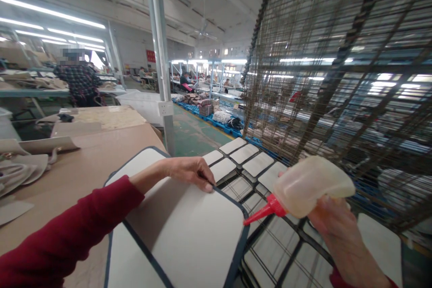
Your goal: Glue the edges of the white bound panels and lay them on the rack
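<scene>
My left hand (pixel 191 172) pinches the far edge of a white panel (pixel 199 229) with a dark blue border, fingers closed on its rim. Beneath that panel lies another white panel (pixel 124 256) with the same dark border. In my right hand (pixel 334 218) is a translucent squeeze bottle (pixel 313 184), tipped over, its contents too cloudy to name. Its red nozzle (pixel 261 213) points left and meets the dark border at the panel's right corner, or comes very close to it. Part of my right fingers is hidden behind the bottle.
Several pale panels (pixel 258 164) lie on a wire drying rack (pixel 266 274) at the right, with raised wire shelves (pixel 303 54) above. A brown table (pixel 77 162) with fabric pieces (pixel 23 171) is at the left. A metal post (pixel 158 31) stands ahead; a person (pixel 77 78) is beyond.
</scene>
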`<state>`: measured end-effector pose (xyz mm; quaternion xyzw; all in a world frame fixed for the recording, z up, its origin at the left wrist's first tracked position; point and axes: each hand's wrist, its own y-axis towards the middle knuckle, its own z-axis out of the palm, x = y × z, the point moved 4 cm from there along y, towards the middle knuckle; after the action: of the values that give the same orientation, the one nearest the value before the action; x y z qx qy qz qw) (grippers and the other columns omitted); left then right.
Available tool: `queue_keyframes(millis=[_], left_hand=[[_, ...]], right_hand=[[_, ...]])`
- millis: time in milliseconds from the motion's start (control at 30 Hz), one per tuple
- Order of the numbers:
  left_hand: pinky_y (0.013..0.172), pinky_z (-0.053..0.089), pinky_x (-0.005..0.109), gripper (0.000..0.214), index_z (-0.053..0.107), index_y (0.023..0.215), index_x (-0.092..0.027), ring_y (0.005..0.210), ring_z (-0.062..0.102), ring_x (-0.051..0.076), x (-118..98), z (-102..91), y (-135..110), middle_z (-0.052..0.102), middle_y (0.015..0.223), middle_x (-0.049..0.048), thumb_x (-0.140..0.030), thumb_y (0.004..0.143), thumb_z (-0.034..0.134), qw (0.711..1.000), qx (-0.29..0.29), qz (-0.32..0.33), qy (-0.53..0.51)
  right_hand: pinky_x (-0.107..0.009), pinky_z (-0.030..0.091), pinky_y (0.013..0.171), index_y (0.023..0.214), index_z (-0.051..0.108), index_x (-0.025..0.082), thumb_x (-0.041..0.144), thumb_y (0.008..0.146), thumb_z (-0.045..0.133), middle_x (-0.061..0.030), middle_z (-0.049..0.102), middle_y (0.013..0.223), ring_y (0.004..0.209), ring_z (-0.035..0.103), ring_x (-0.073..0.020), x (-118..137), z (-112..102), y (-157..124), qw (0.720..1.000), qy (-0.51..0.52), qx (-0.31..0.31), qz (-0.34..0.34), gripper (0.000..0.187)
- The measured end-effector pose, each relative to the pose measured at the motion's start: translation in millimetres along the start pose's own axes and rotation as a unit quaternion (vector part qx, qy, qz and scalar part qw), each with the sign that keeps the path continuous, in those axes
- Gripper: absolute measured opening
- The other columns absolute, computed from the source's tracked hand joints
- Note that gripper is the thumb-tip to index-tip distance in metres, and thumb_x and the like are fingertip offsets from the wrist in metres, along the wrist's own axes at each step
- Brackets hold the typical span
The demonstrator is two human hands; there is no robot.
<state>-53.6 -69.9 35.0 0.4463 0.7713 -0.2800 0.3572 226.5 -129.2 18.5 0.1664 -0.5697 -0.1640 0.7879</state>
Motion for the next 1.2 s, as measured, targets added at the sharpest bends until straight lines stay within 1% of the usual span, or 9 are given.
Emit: queue_keyframes(millis=[67,167,233,400,500,633,933,1100,1200], left_hand=[[0.061,0.042,0.02,0.04,0.076,0.087,-0.008,0.065,0.054,0.013,1.9,-0.9,-2.0,0.067,0.07,0.003,-0.046,0.083,0.063,1.0,-0.008,-0.002,0.007],[0.062,0.042,0.021,0.041,0.075,0.09,-0.008,0.066,0.053,0.014,7.1,-2.3,-4.7,0.067,0.073,0.0041,-0.046,0.084,0.062,1.0,-0.029,-0.003,-0.006],[0.063,0.043,0.02,0.041,0.075,0.091,-0.009,0.067,0.053,0.014,12.6,-3.1,-6.7,0.068,0.075,0.0042,-0.047,0.083,0.062,0.998,-0.051,-0.004,-0.02],[0.061,0.043,0.019,0.041,0.073,0.085,-0.009,0.065,0.052,0.013,27.3,0.0,-10.9,0.064,0.069,0.0021,-0.049,0.083,0.062,0.996,-0.081,-0.007,-0.041],[0.06,0.043,0.018,0.04,0.072,0.081,-0.01,0.065,0.052,0.013,30.7,3.5,-12.9,0.061,0.066,0.0016,-0.048,0.084,0.061,0.994,-0.086,-0.007,-0.06],[0.056,0.042,0.017,0.038,0.072,0.082,-0.01,0.064,0.052,0.012,31.4,7.1,-16.7,0.061,0.065,0.0014,-0.046,0.084,0.061,0.992,-0.094,-0.01,-0.087],[0.05,0.038,0.016,0.037,0.072,0.079,-0.01,0.057,0.047,0.009,40.0,10.7,-25.8,0.058,0.062,0.0,-0.046,0.083,0.063,0.984,-0.106,-0.046,-0.137],[0.049,0.04,0.016,0.035,0.072,0.078,-0.011,0.054,0.049,0.008,41.1,13.3,-27.9,0.061,0.061,0.0,-0.045,0.082,0.065,0.978,-0.097,-0.054,-0.178],[0.047,0.041,0.016,0.036,0.072,0.078,-0.012,0.052,0.052,0.009,42.9,14.3,-29.5,0.063,0.061,0.0008,-0.047,0.081,0.065,0.974,-0.101,-0.063,-0.191]], right_hand=[[-0.058,0.043,0.102,0.121,0.058,0.032,0.043,0.068,0.074,-0.0076,0.07,0.106,0.111,0.06,-0.033,-1.0,-3.0,-4.9,0.999,0.022,-0.029,0.001,0.056],[-0.058,0.045,0.101,0.123,0.056,0.035,0.038,0.07,0.072,-0.006,0.069,0.11,0.115,0.058,-0.032,-1.9,-6.9,-11.6,0.997,0.022,-0.071,-0.015,0.055],[-0.057,0.046,0.101,0.124,0.055,0.037,0.034,0.073,0.07,-0.0045,0.068,0.112,0.117,0.057,-0.0306,-4.0,-8.3,-14.9,0.996,0.004,-0.082,-0.019,0.053],[-0.054,0.046,0.101,0.12,0.057,0.035,0.039,0.077,0.066,-0.004,0.068,0.111,0.118,0.056,-0.0302,-11.1,-8.6,-14.1,0.998,-0.025,-0.047,-0.041,0.044],[-0.053,0.046,0.102,0.121,0.057,0.033,0.033,0.075,0.068,-0.0042,0.069,0.11,0.115,0.058,-0.029,-11.3,-10.2,-8.6,0.996,-0.019,-0.073,-0.054,0.047],[-0.052,0.048,0.098,0.123,0.056,0.029,0.028,0.067,0.076,-0.0059,0.07,0.107,0.108,0.062,-0.0297,-8.7,-6.1,-5.1,0.994,0.001,-0.096,-0.057,0.06],[-0.047,0.051,0.097,0.121,0.057,0.032,0.029,0.074,0.07,-0.0036,0.07,0.105,0.108,0.063,-0.0271,-21.9,-6.2,-14.8,0.998,-0.008,-0.056,-0.041,0.049],[-0.042,0.053,0.094,0.121,0.056,0.034,0.028,0.07,0.075,-0.0021,0.071,0.101,0.098,0.067,-0.0252,-24.3,-7.4,-14.2,0.996,0.001,-0.085,-0.03,0.054],[-0.045,0.053,0.092,0.118,0.058,0.032,0.035,0.066,0.078,-0.002,0.071,0.099,0.094,0.068,-0.0267,-23.5,-3.0,-13.1,0.997,0.002,-0.073,-0.034,0.056]])
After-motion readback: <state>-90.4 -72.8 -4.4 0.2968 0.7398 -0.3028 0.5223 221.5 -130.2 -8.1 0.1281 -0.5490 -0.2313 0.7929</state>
